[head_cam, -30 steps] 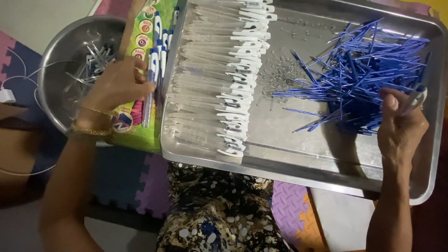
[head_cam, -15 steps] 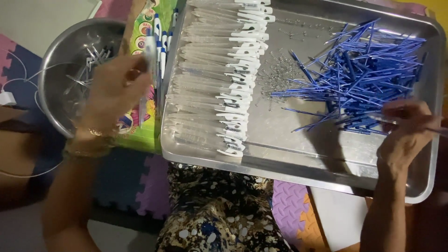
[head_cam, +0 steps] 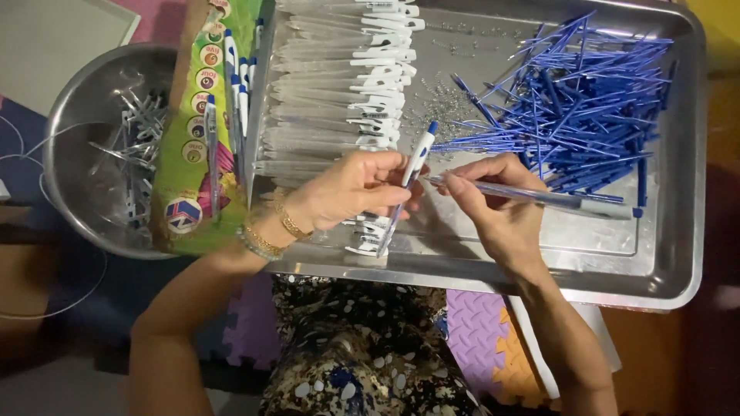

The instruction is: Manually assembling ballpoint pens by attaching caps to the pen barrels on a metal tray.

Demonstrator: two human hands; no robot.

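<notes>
I see the pen [head_cam: 407, 181] held in the left hand [head_cam: 351, 191] over the middle of the steel tray [head_cam: 663, 270]. Its long axis runs steeply, blue cap end up and to the right, clear barrel end down and to the left. The left thumb and fingers [head_cam: 385, 194] pinch the barrel near its upper half; the wrist, with gold bangles [head_cam: 270, 231], comes in from the lower left, palm turned toward the right.

The right hand [head_cam: 497, 208] reaches in from the lower right, its forearm rising from the bottom edge. Its thumb and forefinger are pressed together on the near end of a blue refill [head_cam: 539, 196], which lies almost level, its tip pointing left toward the pen and its far end trailing right and slightly down. The refill tip sits just beside the pen barrel; I cannot tell whether they touch.

Right of the hands, a loose heap of blue refills [head_cam: 578, 100] fills the tray's upper right part, sticks crossing in all directions. Left of the hands, a row of clear barrels [head_cam: 331, 92] with white clips lies stacked, long axes level. Small metal bits [head_cam: 443, 96] lie scattered between the two.

Beside the tray's left rim stands a green carton [head_cam: 193, 154], tall and narrow, printed with round coloured badges and a pink patch, with finished pens on it pointing up and down. Farther left, a round steel bowl [head_cam: 65, 162] holds white clips. Below are foam mat tiles [head_cam: 478, 331].
</notes>
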